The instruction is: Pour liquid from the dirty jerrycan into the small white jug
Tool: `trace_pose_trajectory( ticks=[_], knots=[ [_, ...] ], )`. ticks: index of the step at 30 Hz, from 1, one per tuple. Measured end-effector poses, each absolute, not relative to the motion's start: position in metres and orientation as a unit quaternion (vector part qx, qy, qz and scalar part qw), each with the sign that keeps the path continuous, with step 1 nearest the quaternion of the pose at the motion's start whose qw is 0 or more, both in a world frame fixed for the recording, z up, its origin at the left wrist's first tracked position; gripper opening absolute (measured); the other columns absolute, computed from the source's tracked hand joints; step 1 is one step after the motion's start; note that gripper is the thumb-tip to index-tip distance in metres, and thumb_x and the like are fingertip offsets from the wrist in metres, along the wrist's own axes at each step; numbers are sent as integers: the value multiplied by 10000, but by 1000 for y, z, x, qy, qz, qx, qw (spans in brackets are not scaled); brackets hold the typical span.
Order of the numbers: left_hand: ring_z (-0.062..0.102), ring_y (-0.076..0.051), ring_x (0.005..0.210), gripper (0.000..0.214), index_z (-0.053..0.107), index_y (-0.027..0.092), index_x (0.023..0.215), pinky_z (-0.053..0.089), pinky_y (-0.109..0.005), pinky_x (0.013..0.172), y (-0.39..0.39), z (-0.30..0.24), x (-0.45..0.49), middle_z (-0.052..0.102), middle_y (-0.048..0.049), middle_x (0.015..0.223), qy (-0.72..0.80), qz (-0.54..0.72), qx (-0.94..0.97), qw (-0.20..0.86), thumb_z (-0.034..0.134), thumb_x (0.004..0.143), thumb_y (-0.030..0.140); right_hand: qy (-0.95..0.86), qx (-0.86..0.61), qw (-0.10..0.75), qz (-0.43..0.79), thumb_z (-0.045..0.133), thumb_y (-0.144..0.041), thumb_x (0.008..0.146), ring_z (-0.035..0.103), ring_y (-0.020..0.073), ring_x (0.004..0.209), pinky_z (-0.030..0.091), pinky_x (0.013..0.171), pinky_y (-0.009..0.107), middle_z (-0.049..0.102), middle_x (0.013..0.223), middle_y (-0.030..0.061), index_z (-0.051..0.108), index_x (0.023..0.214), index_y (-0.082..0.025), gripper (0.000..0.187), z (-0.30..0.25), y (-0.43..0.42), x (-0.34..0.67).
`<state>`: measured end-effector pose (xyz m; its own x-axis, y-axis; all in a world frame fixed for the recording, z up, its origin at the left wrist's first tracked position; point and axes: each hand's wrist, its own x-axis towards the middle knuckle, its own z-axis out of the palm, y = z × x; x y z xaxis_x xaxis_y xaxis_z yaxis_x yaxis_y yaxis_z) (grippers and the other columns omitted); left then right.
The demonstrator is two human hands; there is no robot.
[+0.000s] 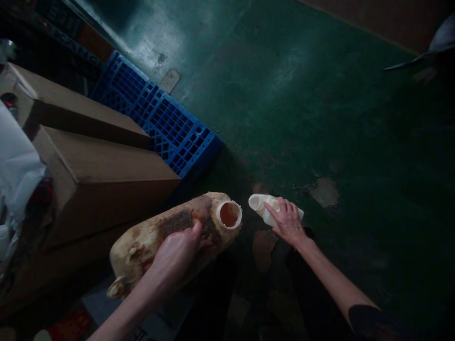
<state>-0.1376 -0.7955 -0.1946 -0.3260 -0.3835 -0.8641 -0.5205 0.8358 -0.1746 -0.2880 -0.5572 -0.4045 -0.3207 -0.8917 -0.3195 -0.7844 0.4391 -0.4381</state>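
Where the head camera looks down: left hand (pixel 177 258) clamped over the top of a stained, cream-coloured jug (pixel 170 239), thumb pressed up near the shoulder, remaining fingers wrapped out of sight round the far side. Jug lying on its side, open round mouth (pixel 229 214) turned toward the other hand, brown residue inside. Just beside that mouth, apart from it: a small white bottle (pixel 263 206), tilted with its opening toward the jug, right hand (pixel 288 221) closed over its body, fingers (pixel 280 207) curled across the top. Below both, a dark green painted floor (pixel 320 109), scuffed and patchy. At left, stacked cardboard boxes (pixel 103 175) on a blue plastic pallet (pixel 167 125). Dim light throughout.
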Motion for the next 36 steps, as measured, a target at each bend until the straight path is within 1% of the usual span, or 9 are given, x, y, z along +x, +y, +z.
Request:
trace_pose_trajectory(
  ticks=[6,10,13,20,24,28,30,33,36],
  knots=[
    [707,-305,826,443,466,183,1218,433,-310,587,-787,-208,-158,708,-81,812,802,46,-268,532,443,910,500,805,-519,264,-116,854,-313,569,352,373,1191,286,989,480,333,1377,169,267,1457,-301,1065,-419,-550,-291],
    [709,-314,854,443,482,191,1206,444,-321,606,-782,-216,-175,724,-86,816,802,47,-267,532,437,907,515,805,-514,268,-124,851,-310,569,360,372,1194,271,1005,474,337,1380,175,317,1436,-291,1018,-428,-544,-289],
    [710,-318,864,447,481,173,1221,445,-318,615,-776,-224,-184,734,-104,818,799,36,-256,543,451,906,490,807,-510,269,-127,856,-318,561,373,375,1188,269,1007,470,338,1382,181,343,1421,-289,1002,-433,-541,-289],
    [704,-332,874,431,477,141,1235,445,-329,619,-763,-241,-203,736,-130,847,803,37,-243,544,437,915,426,809,-508,264,-129,855,-334,564,375,376,1188,271,998,469,355,1371,187,259,1462,-286,1078,-442,-534,-292],
    [704,-337,872,436,466,117,1256,451,-338,630,-755,-253,-213,735,-133,838,800,21,-230,554,424,912,382,813,-501,267,-134,862,-323,556,366,367,1183,254,995,470,357,1380,184,264,1462,-275,1087,-447,-532,-295],
    [698,-359,893,410,492,120,1205,463,-359,647,-749,-261,-220,735,-137,843,797,29,-234,556,454,899,391,816,-494,266,-136,858,-316,555,368,376,1187,251,996,474,354,1383,177,329,1429,-280,1023,-454,-531,-299],
    [695,-369,900,411,487,117,1216,469,-373,660,-746,-263,-225,735,-144,848,791,24,-232,565,458,901,378,814,-498,265,-138,852,-309,563,376,375,1185,251,999,477,359,1379,170,356,1411,-277,982,-458,-530,-301],
    [689,-374,928,424,481,97,1225,473,-380,676,-740,-268,-233,735,-169,884,786,15,-222,576,462,903,372,809,-505,265,-141,844,-306,573,393,361,1172,250,1002,475,376,1366,160,370,1400,-280,953,-463,-529,-304],
    [693,-361,917,395,508,87,1173,475,-371,665,-735,-276,-238,735,-183,894,791,3,-211,575,456,909,377,807,-507,269,-140,844,-303,575,398,358,1170,244,1007,476,387,1358,163,387,1389,-281,934,-469,-527,-305]
  ],
)
